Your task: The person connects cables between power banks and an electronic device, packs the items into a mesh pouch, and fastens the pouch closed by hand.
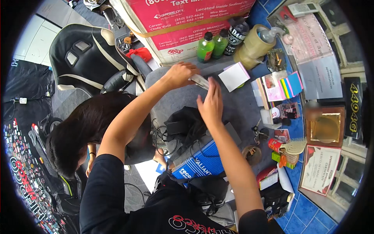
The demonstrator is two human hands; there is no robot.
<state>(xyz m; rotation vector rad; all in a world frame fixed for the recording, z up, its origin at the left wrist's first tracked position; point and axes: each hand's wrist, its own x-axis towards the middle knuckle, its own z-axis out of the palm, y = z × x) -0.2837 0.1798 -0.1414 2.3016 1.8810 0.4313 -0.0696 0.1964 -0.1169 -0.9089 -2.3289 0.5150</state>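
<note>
My left hand reaches over the grey table surface, its fingers curled at one end of a small whitish, shiny strip-like thing whose kind I cannot make out. At the strip's other end is my right hand, fingers stretched out and thumb apart; whether it touches the strip is unclear. A white paper pad lies just right of the strip. Below my hands sit a black cloth bag with cables and a blue Valiant record box.
Green bottles, a dark bottle and tape rolls stand beside a red-and-white carton. Keys and a round ashtray lie right. At left are a gaming chair and another person's dark hair.
</note>
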